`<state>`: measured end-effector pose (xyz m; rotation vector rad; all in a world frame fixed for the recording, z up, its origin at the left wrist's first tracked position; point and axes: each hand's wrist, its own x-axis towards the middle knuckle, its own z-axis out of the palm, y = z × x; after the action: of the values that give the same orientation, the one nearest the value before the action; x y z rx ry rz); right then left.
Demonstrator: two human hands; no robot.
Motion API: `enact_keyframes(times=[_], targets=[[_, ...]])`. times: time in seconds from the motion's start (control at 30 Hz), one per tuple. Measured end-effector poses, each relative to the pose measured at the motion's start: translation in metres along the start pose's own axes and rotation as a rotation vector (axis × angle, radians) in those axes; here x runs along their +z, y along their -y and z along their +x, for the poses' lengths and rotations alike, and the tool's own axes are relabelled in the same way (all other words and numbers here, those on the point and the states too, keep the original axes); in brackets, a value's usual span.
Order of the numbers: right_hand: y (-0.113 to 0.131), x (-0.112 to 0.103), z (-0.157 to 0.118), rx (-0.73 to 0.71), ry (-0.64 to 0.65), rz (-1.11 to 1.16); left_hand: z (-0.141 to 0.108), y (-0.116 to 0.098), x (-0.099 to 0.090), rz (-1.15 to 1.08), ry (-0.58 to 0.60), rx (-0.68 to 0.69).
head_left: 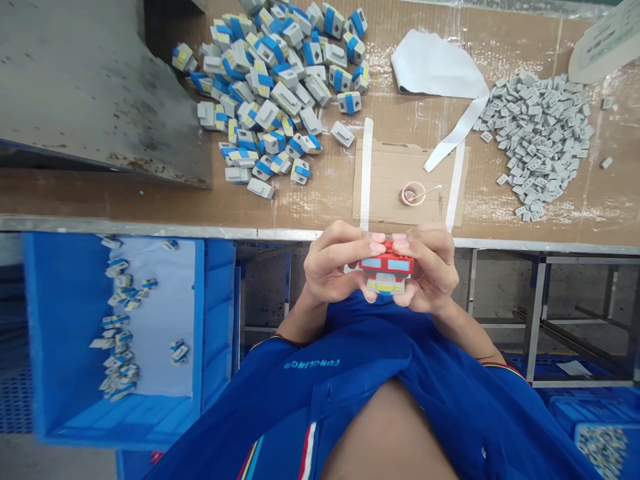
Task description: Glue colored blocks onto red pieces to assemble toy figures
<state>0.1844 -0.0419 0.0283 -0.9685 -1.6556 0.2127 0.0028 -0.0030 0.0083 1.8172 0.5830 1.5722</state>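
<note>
Between my two hands is a small plastic toy part point(386, 265), red on top with two pale-blue windows and a grey, yellow and blue piece at its lower end. My left hand point(337, 263) grips it from the left, fingers on top and thumb underneath. From the right, my right hand point(429, 267) holds the same part with its fingertips and thumb. Both hands are closed on it, just in front of the table edge. Beyond them, a small cup point(413, 194) with a thin stick in it stands on a cardboard sheet point(385, 180).
Many grey, blue and yellow parts point(280, 73) are heaped at the back left, beside a metal chute point(90, 87). Small grey pieces point(540, 133) lie piled at right, near a white container point(607, 43). A white cloth point(435, 63) lies between. Below left stands a blue crate point(215, 333).
</note>
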Motion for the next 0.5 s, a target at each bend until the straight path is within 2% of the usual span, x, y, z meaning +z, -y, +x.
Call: enact_keyframes(times=[0.27,0.5], targets=[[0.0004,0.0007,0.0029,-0.025,0.017,0.128,-0.0017,-0.0024,0.0003,-0.013,0.015,-0.014],[0.0016,-0.0013,0.0025,-0.006,0.033,0.112,0.0021,-0.0035,0.0029,-0.012,0.008,0.002]])
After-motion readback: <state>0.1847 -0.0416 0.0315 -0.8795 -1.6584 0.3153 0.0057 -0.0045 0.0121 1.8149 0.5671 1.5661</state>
